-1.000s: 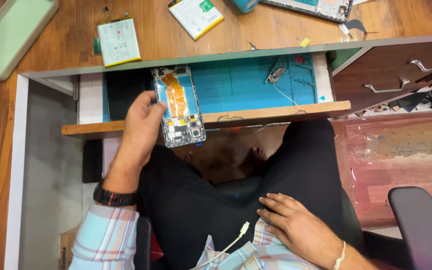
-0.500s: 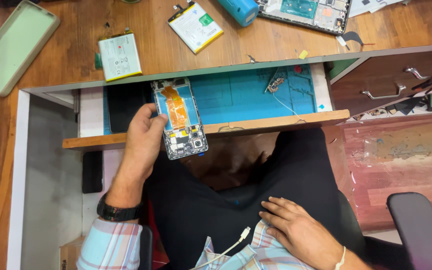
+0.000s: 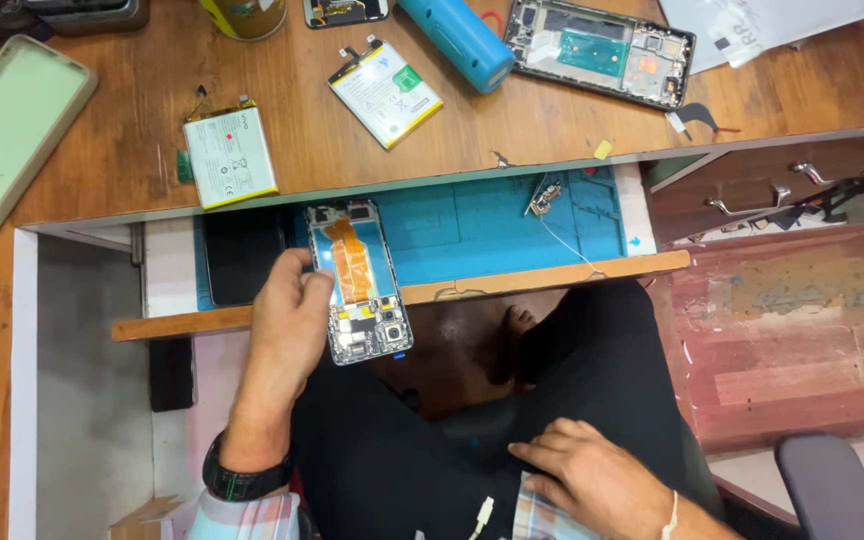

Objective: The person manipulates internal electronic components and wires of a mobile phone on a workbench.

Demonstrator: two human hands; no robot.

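The left hand (image 3: 287, 320) is clamped on an opened phone (image 3: 359, 280), fingers wrapped round its left long edge, so the phone lies just to the right of the palm and touching it. The phone's long axis runs almost straight away from the person, tilted slightly, with the camera end nearest the lap and the far end over the blue mat (image 3: 472, 225). Its back is off: an orange flex strip runs down the middle and the board shows at the near end. Taking the phone as landmark, the mat lies under and to its right inside the pulled-out drawer (image 3: 552, 277), whose wooden front edge crosses beneath the phone's lower half. A small part with a thin wire (image 3: 544, 197) sits on the mat well to the right. Beyond the phone, on the desk (image 3: 102, 90), lie two batteries (image 3: 229, 155), one up-left and one straight ahead, a blue cylinder (image 3: 457, 40) and a second stripped phone frame (image 3: 602, 50) up-right. The right hand (image 3: 592, 480) rests flat and loosely spread on the lap, well apart from the phone and holding nothing; the left is far nearer.
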